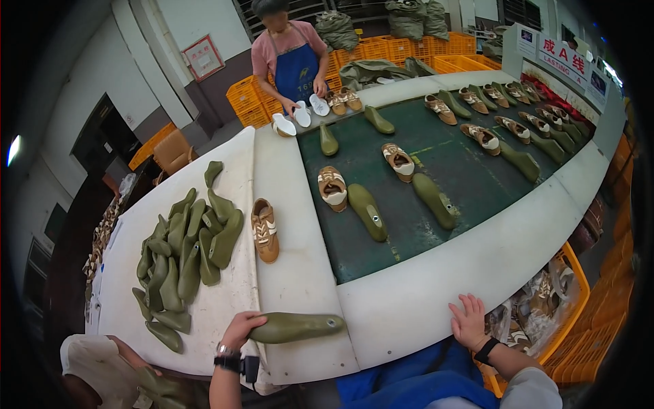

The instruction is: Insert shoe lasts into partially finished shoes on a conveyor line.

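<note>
The step in hand seems to be the handling of one green shoe last. The left hand is closed around one end of it, while the end with the small metal-rimmed hole points to the right. This last is above the white tabletop, at the near side — whether it touches the surface, I cannot tell. The right hand holds nothing; its fingers are spread at the near edge of the tabletop. To the left lies a heap of lasts, and a brown shoe stands between this heap and the green belt. In my judgement, the next move calls for a firm grip — the last looks smooth — and for clearance from the shoe.
</note>
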Tool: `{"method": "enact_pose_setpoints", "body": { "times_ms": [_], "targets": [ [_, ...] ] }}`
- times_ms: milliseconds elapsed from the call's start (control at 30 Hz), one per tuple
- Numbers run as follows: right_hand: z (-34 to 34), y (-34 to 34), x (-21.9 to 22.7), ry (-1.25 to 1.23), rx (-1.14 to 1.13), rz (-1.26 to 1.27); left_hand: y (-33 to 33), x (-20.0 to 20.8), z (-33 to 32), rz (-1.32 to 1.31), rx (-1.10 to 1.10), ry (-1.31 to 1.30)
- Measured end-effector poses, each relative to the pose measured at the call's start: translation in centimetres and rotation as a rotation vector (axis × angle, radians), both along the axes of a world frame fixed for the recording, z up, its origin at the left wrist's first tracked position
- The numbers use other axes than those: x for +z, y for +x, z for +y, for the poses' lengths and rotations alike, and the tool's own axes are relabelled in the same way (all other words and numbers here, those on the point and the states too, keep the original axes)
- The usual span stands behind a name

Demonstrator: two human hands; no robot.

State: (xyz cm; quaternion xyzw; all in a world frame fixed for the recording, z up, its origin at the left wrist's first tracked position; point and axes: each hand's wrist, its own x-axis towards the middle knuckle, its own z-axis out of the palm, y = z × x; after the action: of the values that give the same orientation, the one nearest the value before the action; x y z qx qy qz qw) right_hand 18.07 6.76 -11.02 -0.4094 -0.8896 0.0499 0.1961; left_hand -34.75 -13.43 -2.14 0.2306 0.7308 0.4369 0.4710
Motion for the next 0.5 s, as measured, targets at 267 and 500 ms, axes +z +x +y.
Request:
{"method": "enact_pose_setpoints", "body": {
  "times_ms": [267,500],
  "targets": [
    [-0.3,0.5,0.4,0.026,-0.046,-0.003,-3.2,-3.9,19.1,1.083,-0.034,0.1],
    [0.2,0.7,1.0,0.013,-0.024,-0.019,-7.9,-10.1,20.9,1.291,0.051,-0.171]
  ]
}}
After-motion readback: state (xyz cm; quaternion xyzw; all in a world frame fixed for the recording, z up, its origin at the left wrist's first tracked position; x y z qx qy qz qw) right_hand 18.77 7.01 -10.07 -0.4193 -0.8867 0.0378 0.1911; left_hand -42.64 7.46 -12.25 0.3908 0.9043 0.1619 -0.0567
